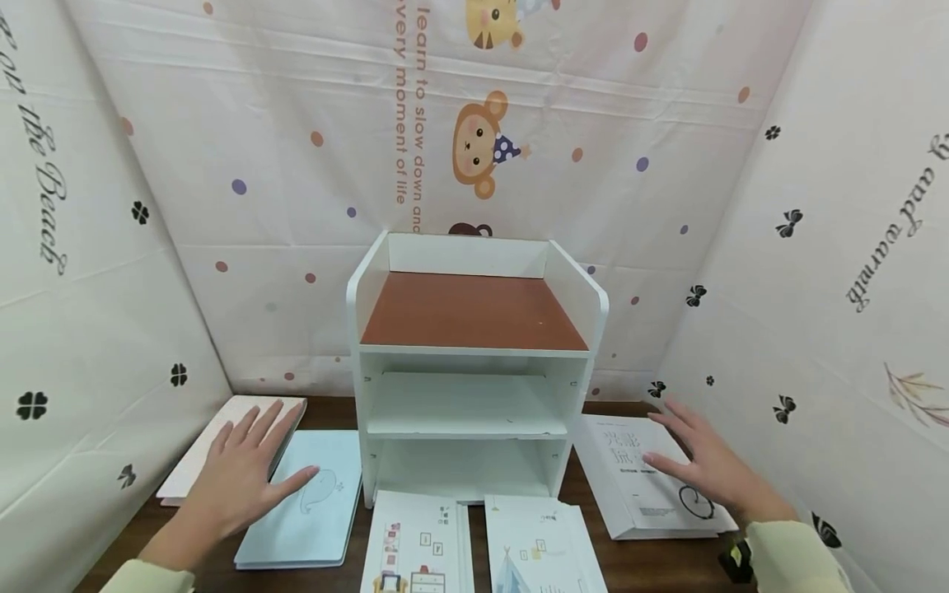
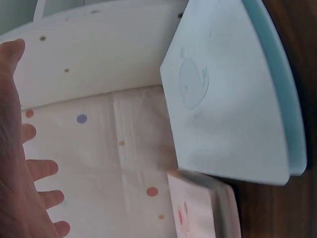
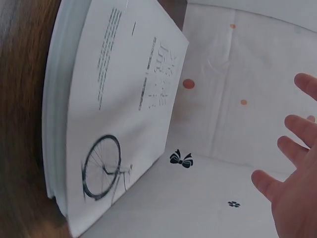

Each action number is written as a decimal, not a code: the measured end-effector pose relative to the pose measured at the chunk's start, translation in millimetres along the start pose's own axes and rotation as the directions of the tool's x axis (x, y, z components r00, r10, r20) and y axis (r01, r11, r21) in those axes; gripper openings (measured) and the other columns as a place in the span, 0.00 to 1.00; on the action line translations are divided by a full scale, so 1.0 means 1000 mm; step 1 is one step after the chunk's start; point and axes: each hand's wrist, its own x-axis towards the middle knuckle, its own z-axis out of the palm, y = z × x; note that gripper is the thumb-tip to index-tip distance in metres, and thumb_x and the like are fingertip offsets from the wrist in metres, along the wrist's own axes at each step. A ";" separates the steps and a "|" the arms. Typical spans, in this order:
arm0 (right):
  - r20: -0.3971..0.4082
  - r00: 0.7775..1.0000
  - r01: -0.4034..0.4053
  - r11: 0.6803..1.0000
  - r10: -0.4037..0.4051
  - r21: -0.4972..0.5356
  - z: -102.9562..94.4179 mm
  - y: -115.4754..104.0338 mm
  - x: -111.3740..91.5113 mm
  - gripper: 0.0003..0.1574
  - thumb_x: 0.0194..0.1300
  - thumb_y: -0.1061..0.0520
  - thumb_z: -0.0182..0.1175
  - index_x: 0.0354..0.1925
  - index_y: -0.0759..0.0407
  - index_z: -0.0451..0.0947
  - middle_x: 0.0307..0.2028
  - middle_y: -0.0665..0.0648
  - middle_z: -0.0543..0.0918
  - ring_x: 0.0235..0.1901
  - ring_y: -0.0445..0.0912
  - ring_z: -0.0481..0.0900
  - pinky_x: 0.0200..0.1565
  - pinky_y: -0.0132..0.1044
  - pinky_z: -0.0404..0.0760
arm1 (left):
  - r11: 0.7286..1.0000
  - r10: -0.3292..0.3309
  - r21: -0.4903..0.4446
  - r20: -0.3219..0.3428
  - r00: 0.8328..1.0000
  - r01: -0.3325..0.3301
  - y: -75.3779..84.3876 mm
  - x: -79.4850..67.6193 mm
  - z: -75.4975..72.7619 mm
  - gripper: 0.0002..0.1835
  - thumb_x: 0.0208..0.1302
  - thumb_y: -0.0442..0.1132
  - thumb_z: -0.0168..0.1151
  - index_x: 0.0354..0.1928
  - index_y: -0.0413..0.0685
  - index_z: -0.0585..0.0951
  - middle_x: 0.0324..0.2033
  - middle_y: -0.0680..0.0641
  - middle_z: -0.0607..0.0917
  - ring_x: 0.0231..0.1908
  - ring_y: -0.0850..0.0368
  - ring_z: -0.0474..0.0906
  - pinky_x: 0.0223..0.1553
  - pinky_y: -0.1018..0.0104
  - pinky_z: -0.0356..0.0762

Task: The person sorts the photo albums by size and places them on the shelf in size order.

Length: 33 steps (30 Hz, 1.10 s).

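Note:
My left hand (image 1: 240,473), fingers spread, hovers over a light blue notebook (image 1: 304,511) with a whale drawing and a pale pink-white book (image 1: 203,441) behind it. Over on the right, my right hand (image 1: 708,465) is held with spread fingers above a thick white book (image 1: 630,494). A bicycle wheel is printed on that book's cover in the right wrist view (image 3: 101,166). Neither hand holds anything. Between them stands a small white shelf (image 1: 467,436) with a brown top board (image 1: 474,313). Two illustrated white books (image 1: 418,535) (image 1: 541,539) lie in front of it.
The dark wooden table (image 1: 478,548) carries everything. Patterned cloth walls (image 1: 282,206) enclose it at the back and both sides. A small black and yellow object (image 1: 736,562) lies by the right sleeve, partly hidden.

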 end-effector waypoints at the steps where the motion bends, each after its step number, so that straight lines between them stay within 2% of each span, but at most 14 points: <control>1: 0.000 1.000 -0.001 1.000 0.001 0.014 0.001 -0.001 -0.001 0.44 0.61 0.40 0.71 0.69 0.57 0.71 0.76 0.72 0.59 0.71 0.75 0.58 0.59 0.79 0.62 | 1.000 -0.002 -0.003 -0.004 1.000 0.002 0.003 -0.002 0.000 0.55 0.58 0.72 0.64 0.81 0.60 0.55 0.72 0.34 0.69 0.70 0.27 0.61 0.66 0.25 0.55; 7: 0.011 0.999 -0.045 0.998 0.045 0.050 0.008 -0.006 -0.007 0.44 0.63 0.38 0.70 0.69 0.56 0.72 0.77 0.70 0.58 0.72 0.74 0.58 0.60 0.79 0.62 | 0.999 0.017 -0.045 -0.074 0.997 -0.020 0.022 -0.011 0.005 0.52 0.56 0.69 0.68 0.77 0.52 0.64 0.69 0.36 0.73 0.68 0.29 0.66 0.64 0.30 0.62; 11: -0.024 0.999 -0.029 0.997 0.031 0.075 0.013 -0.007 -0.012 0.43 0.62 0.41 0.71 0.68 0.58 0.73 0.76 0.71 0.60 0.71 0.74 0.59 0.60 0.78 0.63 | 0.997 0.027 -0.066 -0.089 0.996 -0.033 0.037 -0.014 0.007 0.50 0.56 0.68 0.69 0.76 0.51 0.66 0.68 0.39 0.75 0.67 0.32 0.69 0.63 0.32 0.66; 18: -0.066 0.998 -0.008 0.990 0.017 0.141 0.024 -0.008 -0.022 0.40 0.59 0.47 0.74 0.66 0.57 0.74 0.74 0.71 0.63 0.69 0.75 0.61 0.59 0.75 0.64 | 0.994 0.044 -0.098 -0.074 0.996 -0.052 0.059 -0.018 0.011 0.49 0.58 0.66 0.69 0.73 0.44 0.69 0.65 0.41 0.79 0.64 0.40 0.75 0.61 0.37 0.75; 26: -0.006 0.990 -0.138 0.972 0.142 0.188 0.032 -0.005 -0.032 0.40 0.62 0.44 0.72 0.67 0.58 0.73 0.75 0.72 0.60 0.71 0.76 0.58 0.60 0.78 0.62 | 0.981 0.033 -0.190 -0.044 0.999 -0.040 0.084 -0.021 0.016 0.46 0.60 0.67 0.68 0.73 0.45 0.70 0.65 0.43 0.79 0.62 0.45 0.77 0.61 0.43 0.79; 30: -0.001 0.983 -0.178 0.956 0.183 0.234 0.035 -0.003 -0.038 0.38 0.64 0.45 0.72 0.65 0.60 0.75 0.75 0.72 0.60 0.71 0.76 0.57 0.61 0.77 0.62 | 0.971 0.024 -0.236 -0.031 0.999 -0.031 0.099 -0.021 0.020 0.44 0.61 0.65 0.69 0.72 0.46 0.71 0.65 0.45 0.79 0.62 0.45 0.78 0.59 0.42 0.80; 33: -0.003 0.981 -0.189 0.953 0.196 0.235 0.038 -0.001 -0.041 0.35 0.65 0.45 0.71 0.64 0.60 0.76 0.75 0.73 0.61 0.71 0.75 0.59 0.61 0.75 0.65 | 0.972 0.002 -0.236 -0.005 1.000 -0.003 0.109 -0.022 0.023 0.44 0.61 0.65 0.68 0.72 0.46 0.71 0.65 0.44 0.78 0.62 0.45 0.79 0.58 0.42 0.81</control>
